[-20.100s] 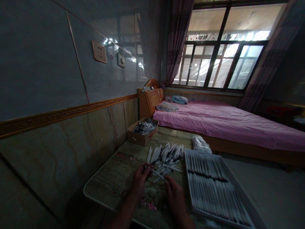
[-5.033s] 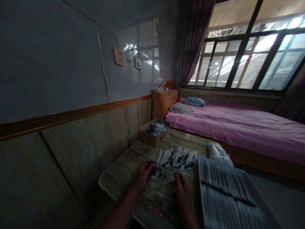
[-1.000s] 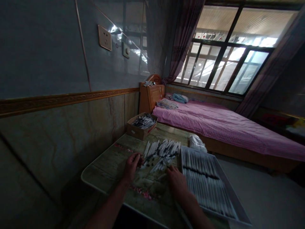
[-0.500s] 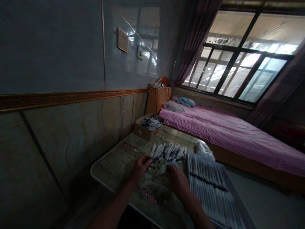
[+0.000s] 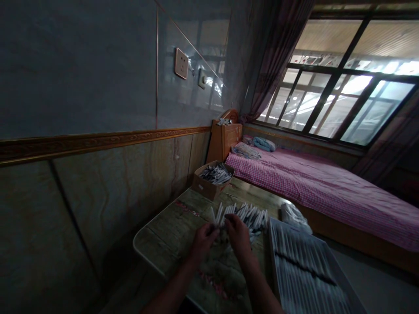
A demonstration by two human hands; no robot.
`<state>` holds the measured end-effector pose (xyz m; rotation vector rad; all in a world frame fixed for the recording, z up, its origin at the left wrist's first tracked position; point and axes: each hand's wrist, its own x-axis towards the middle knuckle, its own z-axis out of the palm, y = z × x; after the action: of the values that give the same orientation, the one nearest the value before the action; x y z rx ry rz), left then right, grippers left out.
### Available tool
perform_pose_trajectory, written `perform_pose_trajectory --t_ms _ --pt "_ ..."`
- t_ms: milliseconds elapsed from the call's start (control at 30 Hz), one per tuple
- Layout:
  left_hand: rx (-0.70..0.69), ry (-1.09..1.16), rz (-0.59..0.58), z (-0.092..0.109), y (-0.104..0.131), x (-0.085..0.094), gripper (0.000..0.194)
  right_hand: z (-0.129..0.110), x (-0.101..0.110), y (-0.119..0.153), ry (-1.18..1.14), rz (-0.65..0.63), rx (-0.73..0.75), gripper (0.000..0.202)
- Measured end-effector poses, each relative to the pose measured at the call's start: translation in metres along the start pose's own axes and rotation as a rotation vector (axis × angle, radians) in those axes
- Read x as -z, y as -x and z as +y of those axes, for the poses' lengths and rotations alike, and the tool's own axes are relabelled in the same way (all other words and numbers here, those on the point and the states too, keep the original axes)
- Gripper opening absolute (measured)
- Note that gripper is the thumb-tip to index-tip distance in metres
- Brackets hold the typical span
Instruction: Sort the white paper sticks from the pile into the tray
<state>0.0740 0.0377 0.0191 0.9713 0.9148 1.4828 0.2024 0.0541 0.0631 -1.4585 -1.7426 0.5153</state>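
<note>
My left hand (image 5: 204, 237) is closed in a pinch over the table, on a thin white pen (image 5: 213, 213) that points up and away. Close beside it, my right hand (image 5: 237, 233) has its fingertips pressed together near the pen's lower end. A small dark bit shows at those fingertips, too blurred to name. Just beyond both hands lies a loose pile of white pens (image 5: 253, 214) with some dark parts among them. To the right, a grey tray (image 5: 342, 274) holds rows of similar white pens, with a dark band across them.
A cardboard box (image 5: 203, 188) full of dark and white pen pieces stands at the table's far left corner. A clear plastic bag (image 5: 294, 216) lies behind the tray. The patterned table (image 5: 160, 237) borders a tiled wall, and a bed (image 5: 304, 179) with pink checked bedding stands beyond.
My right hand has moved left and up to meet my left hand, which now shows a white pen upright in its pinch. The view has shifted slightly left.
</note>
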Motion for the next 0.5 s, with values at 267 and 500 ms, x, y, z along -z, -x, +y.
perform_pose_trajectory --t_ms 267,500 --pt "-0.02 0.136 0.262 -0.002 -0.009 0.011 0.041 0.008 -0.009 -0.011 0.735 -0.363 0.212 0.028" --pt "0.018 0.156 0.28 -0.01 -0.01 0.01 0.042 0.013 -0.007 -0.013 0.793 -0.371 0.275 0.022"
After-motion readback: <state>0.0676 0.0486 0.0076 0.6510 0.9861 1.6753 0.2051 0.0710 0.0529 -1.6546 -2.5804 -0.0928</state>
